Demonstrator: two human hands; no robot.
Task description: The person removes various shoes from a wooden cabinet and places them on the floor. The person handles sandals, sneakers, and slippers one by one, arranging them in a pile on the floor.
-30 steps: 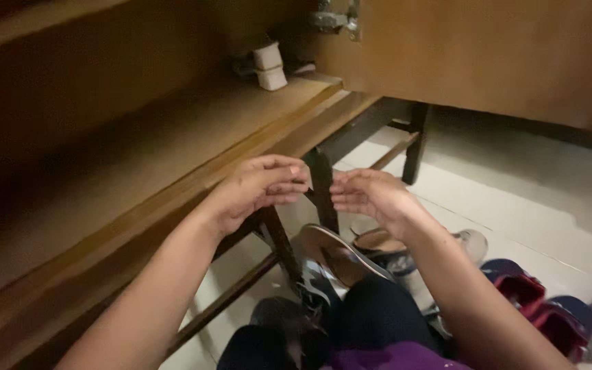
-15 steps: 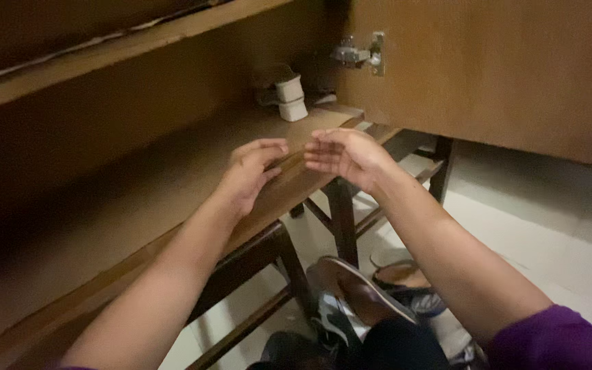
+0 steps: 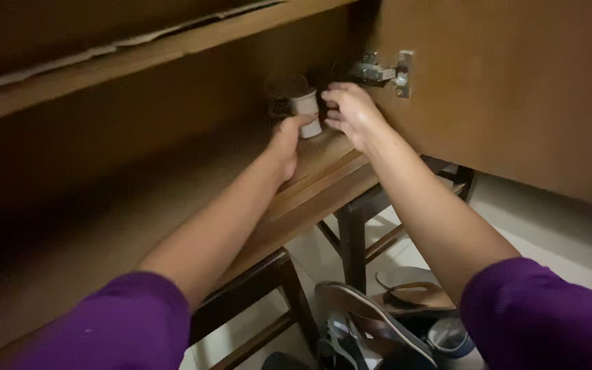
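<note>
Both hands reach deep into a wooden shelf [image 3: 173,205]: left hand [image 3: 286,140] touches a white roll [image 3: 307,113], right hand [image 3: 351,109] half-curled beside it (shoes [image 3: 378,322] litter the pale floor [image 3: 556,233] below).

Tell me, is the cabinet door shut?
No, the cabinet door stands swung open on its metal hinge, while both hands reach the small white things on the shelf.

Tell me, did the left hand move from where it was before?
Yes. The left hand went forward over the wooden shelf, deeper into the cupboard, and its fingers now reach the small white thing near the metal hinge.
</note>
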